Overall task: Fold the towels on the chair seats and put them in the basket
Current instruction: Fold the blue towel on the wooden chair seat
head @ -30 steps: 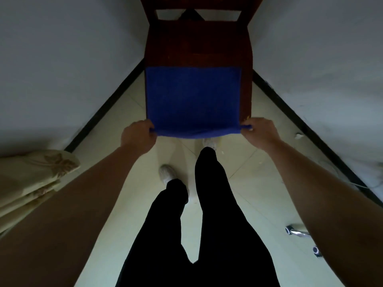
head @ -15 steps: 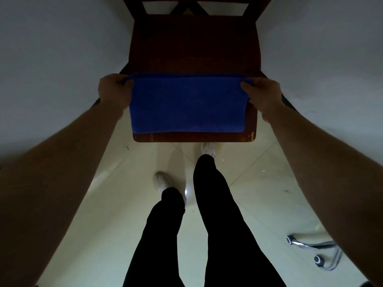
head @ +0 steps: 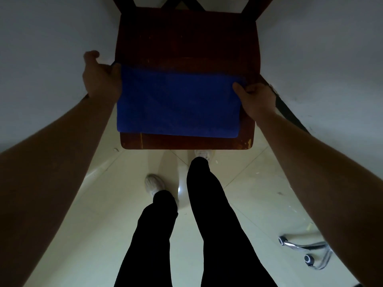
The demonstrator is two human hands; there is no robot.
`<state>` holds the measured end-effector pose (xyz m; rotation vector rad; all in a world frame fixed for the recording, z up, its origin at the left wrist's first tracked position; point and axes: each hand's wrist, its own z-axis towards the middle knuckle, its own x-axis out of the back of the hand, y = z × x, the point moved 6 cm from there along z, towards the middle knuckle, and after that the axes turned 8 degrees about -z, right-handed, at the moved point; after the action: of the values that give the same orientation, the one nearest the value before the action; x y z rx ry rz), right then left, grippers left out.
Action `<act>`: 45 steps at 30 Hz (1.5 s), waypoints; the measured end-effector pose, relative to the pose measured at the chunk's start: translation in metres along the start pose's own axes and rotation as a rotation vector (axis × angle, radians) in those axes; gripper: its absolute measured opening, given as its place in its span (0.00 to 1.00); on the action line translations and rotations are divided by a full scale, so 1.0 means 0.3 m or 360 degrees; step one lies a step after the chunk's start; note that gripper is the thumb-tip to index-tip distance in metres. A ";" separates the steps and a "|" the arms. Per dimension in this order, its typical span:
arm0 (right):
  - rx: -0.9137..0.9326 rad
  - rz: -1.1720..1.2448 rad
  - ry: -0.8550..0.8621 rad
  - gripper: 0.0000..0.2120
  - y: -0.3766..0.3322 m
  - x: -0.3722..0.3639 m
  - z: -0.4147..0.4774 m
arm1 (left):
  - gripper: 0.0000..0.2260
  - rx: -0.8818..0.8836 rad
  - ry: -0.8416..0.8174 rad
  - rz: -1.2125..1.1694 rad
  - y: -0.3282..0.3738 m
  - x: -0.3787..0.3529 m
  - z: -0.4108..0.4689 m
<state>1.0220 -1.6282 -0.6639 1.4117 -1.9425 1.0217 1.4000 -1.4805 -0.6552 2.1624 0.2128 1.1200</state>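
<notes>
The right hand (head: 256,100) has its grip pinched on the far right corner of the blue towel (head: 178,104), thumb on top. The left hand (head: 100,77) rests against the far left corner, thumb lifted, grip apart. The towel lies doubled on the wooden chair seat (head: 186,42), toward its front edge. For a clean fold, square the corners and press the layers flat first.

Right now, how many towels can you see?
1. The blue towel lies folded on the chair seat, left hand and right hand at its ends. Others may be outside the view.
</notes>
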 end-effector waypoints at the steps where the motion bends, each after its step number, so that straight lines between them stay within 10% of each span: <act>1: 0.0006 -0.0023 -0.0049 0.22 0.005 -0.010 -0.014 | 0.27 -0.0174 0.0001 0.0176 0.028 0.001 -0.027; 8: -0.0024 0.0117 -0.0385 0.23 0.039 -0.089 -0.094 | 0.51 -0.1426 -0.1107 0.1400 0.070 -0.281 -0.301; 19: -0.0358 0.0707 -0.0585 0.12 0.195 -0.004 -0.081 | 0.64 -0.1268 -0.1149 0.1524 0.094 -0.474 -0.387; 28: 0.0020 0.0875 -0.0434 0.21 0.031 0.133 -0.147 | 0.52 -0.1189 -0.1050 0.1096 0.140 -0.408 -0.391; 32: 0.0206 0.0811 -0.0388 0.33 -0.138 0.103 -0.204 | 0.24 -0.0458 -0.0353 0.0094 0.076 -0.149 -0.275; 36: 0.0536 0.0419 -0.0326 0.36 -0.343 -0.028 -0.282 | 0.16 0.0881 -0.0525 -0.1082 -0.101 -0.056 -0.254; 45: 0.0769 -0.0018 -0.0830 0.37 -0.538 -0.466 -0.405 | 0.22 0.1041 -0.0742 -0.1268 -0.207 -0.013 -0.256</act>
<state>1.2173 -1.4794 -0.6585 2.1272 -2.1153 1.2708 1.3483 -1.3972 -0.6670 2.4225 1.2255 0.0713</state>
